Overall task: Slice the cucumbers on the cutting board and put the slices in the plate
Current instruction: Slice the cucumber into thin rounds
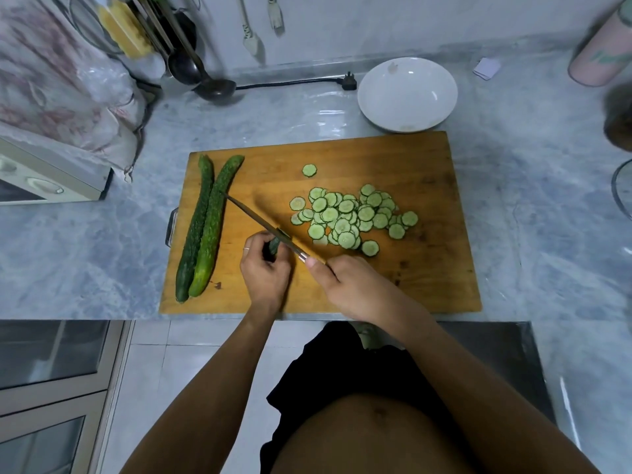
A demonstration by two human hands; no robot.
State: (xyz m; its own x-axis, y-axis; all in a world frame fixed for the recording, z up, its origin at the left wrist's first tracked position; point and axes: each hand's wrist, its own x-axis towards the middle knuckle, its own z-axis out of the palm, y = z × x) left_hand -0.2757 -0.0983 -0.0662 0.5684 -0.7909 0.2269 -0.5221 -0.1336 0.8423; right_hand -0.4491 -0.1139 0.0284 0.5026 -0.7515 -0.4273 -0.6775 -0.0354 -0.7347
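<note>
A wooden cutting board lies on the marble counter. Two whole cucumbers lie side by side along its left part. A heap of several thin cucumber slices covers the board's middle, with one stray slice further back. My left hand grips a short cucumber stub on the board. My right hand holds a knife, its blade resting across the stub and pointing back left toward the whole cucumbers. A white plate stands behind the board, with no slices in it.
Ladles and utensils hang at the back left above a black cord and plug. An appliance under a cloth sits at the left. A pink bottle stands at the back right, and a glass rim shows at the right edge.
</note>
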